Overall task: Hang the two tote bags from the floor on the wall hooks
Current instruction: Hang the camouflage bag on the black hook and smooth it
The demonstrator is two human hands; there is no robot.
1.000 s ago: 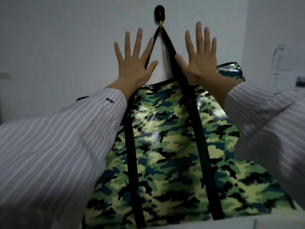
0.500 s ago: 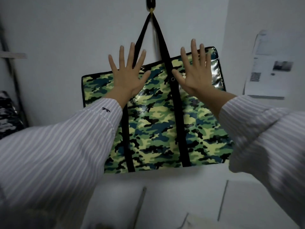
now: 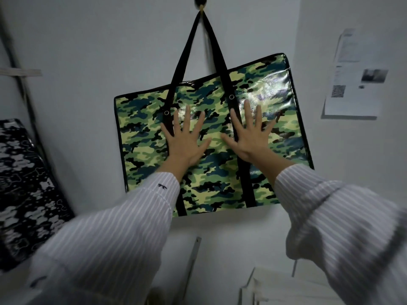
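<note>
Green camouflage tote bag (image 3: 211,137) hanging flat against white wall (image 3: 88,51), glossy surface, black piping, two black straps (image 3: 199,42) meeting at dark hook (image 3: 200,1) directly above. Bag tilted, right top corner higher than left. Mouth of bag closed; contents not visible. Left hand (image 3: 187,139) and right hand (image 3: 248,137) both spread wide, palms toward bag face, gripping nothing; contact with bag cannot be confirmed. Striped sleeves (image 3: 123,227) below the bag. Black-and-white patterned bag (image 3: 24,183) left of camouflage bag, against wall. Printed paper (image 3: 356,78) on wall to bag's right.
</note>
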